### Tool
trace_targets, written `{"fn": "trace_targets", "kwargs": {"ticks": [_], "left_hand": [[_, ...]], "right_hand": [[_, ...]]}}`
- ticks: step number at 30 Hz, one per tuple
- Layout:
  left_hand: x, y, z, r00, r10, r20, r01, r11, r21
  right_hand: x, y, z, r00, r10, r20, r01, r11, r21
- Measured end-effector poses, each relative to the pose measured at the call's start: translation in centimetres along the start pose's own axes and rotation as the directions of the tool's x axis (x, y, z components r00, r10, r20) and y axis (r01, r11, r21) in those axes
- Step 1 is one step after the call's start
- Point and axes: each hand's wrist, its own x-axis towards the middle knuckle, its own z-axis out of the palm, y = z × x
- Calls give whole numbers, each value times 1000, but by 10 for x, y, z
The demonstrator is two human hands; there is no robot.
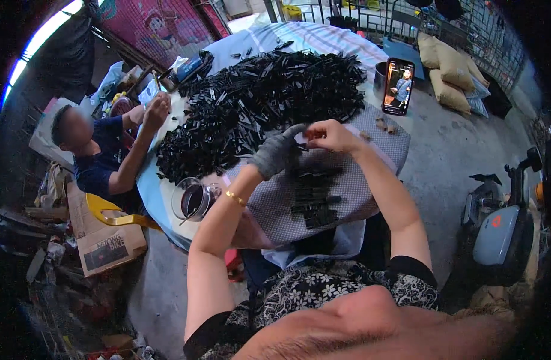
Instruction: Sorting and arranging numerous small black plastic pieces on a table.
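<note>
My left hand (275, 153) wears a grey glove and pinches a small black piece together with my right hand (329, 135), which is bare. Both hands meet above a checked grey cloth (269, 207) on the table. Below them on the cloth lies a neat row of stacked black pieces (314, 198). A large heap of loose black pieces (257, 102) covers the table beyond my hands. A gold bracelet sits on my left wrist.
A glass mug of dark liquid (193, 201) stands at the table's left edge. A phone (398, 86) leans upright at the right of the heap. Another person (101, 150) sits at the left, hands raised. A scooter (503, 228) stands right; sacks (449, 72) lie behind.
</note>
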Motion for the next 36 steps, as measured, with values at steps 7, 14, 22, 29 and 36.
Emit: {"fn": "trace_targets", "kwargs": {"ticks": [7, 14, 22, 29, 36], "left_hand": [[-10, 32, -6, 970, 101, -223, -100, 995, 16], [-2, 18, 4, 992, 38, -120, -27, 996, 90], [-16, 11, -4, 979, 19, 204, -50, 988, 145], [-3, -11, -6, 913, -116, -390, 213, 953, 217], [4, -48, 16, 974, 89, -209, 77, 737, 671]], "right_hand": [[-3, -31, 4, 993, 114, 39, -120, 929, 350], [0, -24, 10, 998, 61, -36, -52, 974, 218], [0, -14, 5, 979, 32, -203, -34, 999, -7], [9, -12, 20, 845, -422, -328, 129, 756, -642], [27, -22, 26, 971, -124, -205, -17, 818, -575]]}}
